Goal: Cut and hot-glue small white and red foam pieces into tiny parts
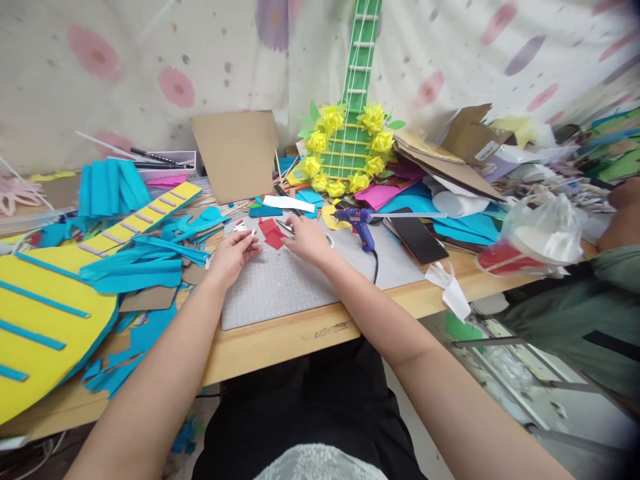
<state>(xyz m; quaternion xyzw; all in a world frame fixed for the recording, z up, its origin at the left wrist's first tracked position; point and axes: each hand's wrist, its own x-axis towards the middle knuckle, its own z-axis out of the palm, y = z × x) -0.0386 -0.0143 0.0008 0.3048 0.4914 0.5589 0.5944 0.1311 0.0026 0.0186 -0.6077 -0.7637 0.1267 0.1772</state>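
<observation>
My left hand [234, 259] is closed in a pinch on a small white piece [253, 233], above the left part of a grey cutting mat [280, 300]. My right hand [306, 237] is closed over a pair of scissors [331, 241]; the blades point out to the left and one pale handle loop shows at the right. Between the hands lie red paper pieces [273, 235]. Several small white bits [241, 227] lie just beyond my left hand. A blue glue gun [364, 230] rests on the mat to the right of my right hand.
A yellow guitar-shaped craft [55, 287] with blue strips lies at left among blue scraps [145, 333]. A green guitar craft [345, 150] with yellow flowers stands at back. At right are a phone [418, 237], a bagged bucket [530, 240] and another person's arm [623, 213].
</observation>
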